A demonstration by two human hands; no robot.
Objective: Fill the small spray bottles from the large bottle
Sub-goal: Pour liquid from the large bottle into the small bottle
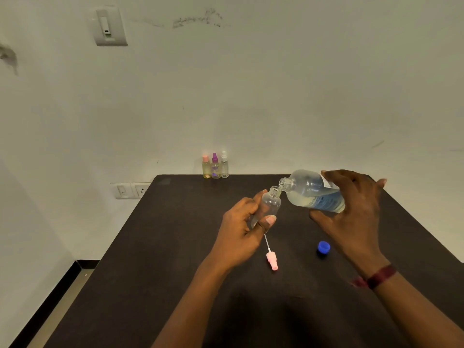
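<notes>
While the left hand (pixel 241 229) grips the small clear plastic spray bottle (pixel 270 204) above the dark table (pixel 175 272) and the right hand (pixel 351 214) clasps the large clear labelled bottle (pixel 313 192) tipped at its mouth, any wobble or sudden gush could spill liquid past that narrow neck.

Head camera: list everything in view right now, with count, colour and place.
Table: one, dark.
Open small bottle: one, clear, held above the table.
Large bottle: one, clear, blue label, uncapped, tilted toward the open small bottle.
Spray head: one, pink with white tube, lying on the table.
Cap: one, blue, on the table.
Capped spray bottles: three, pink, purple and white tops, far table edge by the wall.
Wall plates: two, white, one high up, one beside the table.
Wristband: one, dark red, right wrist.
Left hand: holds the open small bottle.
Right hand: holds the large bottle.
</notes>
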